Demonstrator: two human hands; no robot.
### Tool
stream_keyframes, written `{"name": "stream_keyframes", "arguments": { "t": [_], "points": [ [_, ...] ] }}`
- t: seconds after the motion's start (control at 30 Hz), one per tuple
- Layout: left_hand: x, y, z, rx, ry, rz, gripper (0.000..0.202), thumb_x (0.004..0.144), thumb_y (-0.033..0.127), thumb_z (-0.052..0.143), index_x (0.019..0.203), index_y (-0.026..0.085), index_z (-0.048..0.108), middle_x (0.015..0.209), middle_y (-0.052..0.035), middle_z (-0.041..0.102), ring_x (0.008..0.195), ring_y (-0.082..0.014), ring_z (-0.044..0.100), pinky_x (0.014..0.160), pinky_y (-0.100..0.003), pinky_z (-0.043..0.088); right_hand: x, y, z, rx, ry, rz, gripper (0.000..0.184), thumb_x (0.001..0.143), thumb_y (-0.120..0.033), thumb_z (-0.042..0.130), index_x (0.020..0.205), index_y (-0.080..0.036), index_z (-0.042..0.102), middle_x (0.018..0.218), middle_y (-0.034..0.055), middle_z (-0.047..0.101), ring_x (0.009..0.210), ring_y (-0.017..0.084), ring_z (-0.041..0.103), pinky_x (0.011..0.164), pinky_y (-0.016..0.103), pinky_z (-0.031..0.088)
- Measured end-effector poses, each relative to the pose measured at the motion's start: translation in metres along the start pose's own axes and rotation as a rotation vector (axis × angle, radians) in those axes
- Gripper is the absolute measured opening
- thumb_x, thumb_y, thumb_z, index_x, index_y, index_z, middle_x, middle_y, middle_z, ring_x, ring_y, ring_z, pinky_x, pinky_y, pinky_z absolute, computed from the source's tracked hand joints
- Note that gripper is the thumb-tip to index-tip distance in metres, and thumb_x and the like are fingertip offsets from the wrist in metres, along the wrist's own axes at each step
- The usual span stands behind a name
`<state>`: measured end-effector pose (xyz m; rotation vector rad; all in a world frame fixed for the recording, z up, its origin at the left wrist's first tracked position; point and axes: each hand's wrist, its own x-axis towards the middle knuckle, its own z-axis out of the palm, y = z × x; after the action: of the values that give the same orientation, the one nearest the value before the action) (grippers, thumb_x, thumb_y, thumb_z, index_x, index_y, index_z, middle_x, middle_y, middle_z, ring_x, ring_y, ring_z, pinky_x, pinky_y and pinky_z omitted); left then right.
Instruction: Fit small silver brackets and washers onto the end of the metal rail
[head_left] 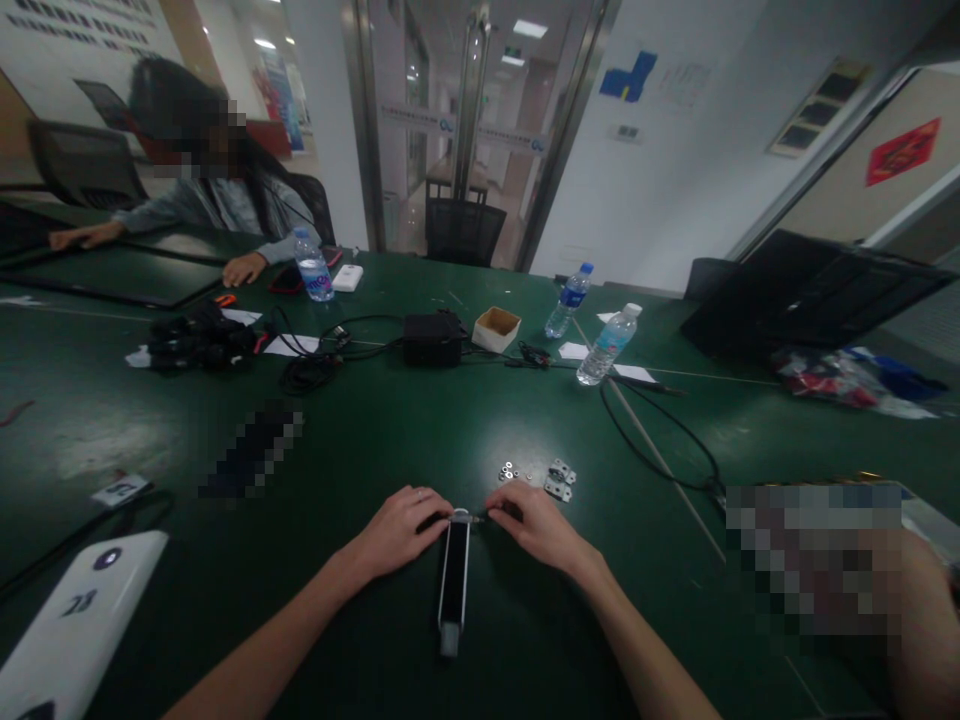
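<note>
A long, narrow bar (pixel 453 585) with a black face, pale edges and a grey end lies on the green table, pointing away from me. Across its far end sits a small metal fitting (pixel 463 517). My left hand (pixel 405 530) pinches the fitting's left side between thumb and fingers. At the opposite side, my right hand (pixel 536 520) is closed in a pinch close to the fitting's right tip; what lies between those fingertips is too small to make out. Just beyond my right hand are several small nuts or washers (pixel 508 470) and a metal hinge-like bracket (pixel 559 480).
Farther back stand a small open box (pixel 496 328), a black adapter (pixel 433 338) with cables, and water bottles (pixel 607 345). A white device (pixel 82 620) lies at left. Another person (pixel 225 200) sits at far left; a blurred forearm (pixel 926 620) shows at right.
</note>
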<state>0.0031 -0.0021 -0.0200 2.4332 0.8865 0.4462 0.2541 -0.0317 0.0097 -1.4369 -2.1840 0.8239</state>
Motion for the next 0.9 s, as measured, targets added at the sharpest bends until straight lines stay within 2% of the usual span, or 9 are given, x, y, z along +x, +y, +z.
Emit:
{"name": "stream_keyframes", "arguments": {
  "t": [0.37,0.63,0.9],
  "points": [
    [0.0014,-0.0018,0.0033,0.002,0.036,0.025,0.018,0.096,0.022,0.05,0.107,0.021,0.064,0.104,-0.0041,0.067,0.095,-0.019,0.061,0.08,-0.03,0.045,-0.0003,-0.0038,0.0044,0.027,-0.033,-0.038,0.017,0.084,-0.01,0.056,0.092,-0.019,0.068,0.087,0.0025,0.066,0.078,0.015,0.058,0.072,0.026,0.044],
    [0.0011,0.0014,-0.0007,0.004,0.024,0.015,0.019,0.097,0.022,0.05,0.108,0.02,0.064,0.105,-0.004,0.066,0.094,-0.0188,0.061,0.08,-0.03,0.046,-0.0021,0.0001,0.0035,0.045,-0.048,-0.046,0.016,0.085,-0.013,0.056,0.095,-0.02,0.067,0.088,0.0021,0.066,0.078,0.015,0.058,0.071,0.025,0.044],
    [-0.0005,-0.0018,0.0026,0.004,0.003,-0.014,0.02,0.096,0.022,0.051,0.112,0.022,0.063,0.108,-0.0037,0.065,0.098,-0.0187,0.06,0.082,-0.03,0.046,-0.001,0.0,0.0052,0.03,-0.002,-0.033,0.018,0.081,-0.008,0.05,0.088,-0.018,0.063,0.078,0.0004,0.058,0.069,0.013,0.051,0.064,0.023,0.038]
  ]
}}
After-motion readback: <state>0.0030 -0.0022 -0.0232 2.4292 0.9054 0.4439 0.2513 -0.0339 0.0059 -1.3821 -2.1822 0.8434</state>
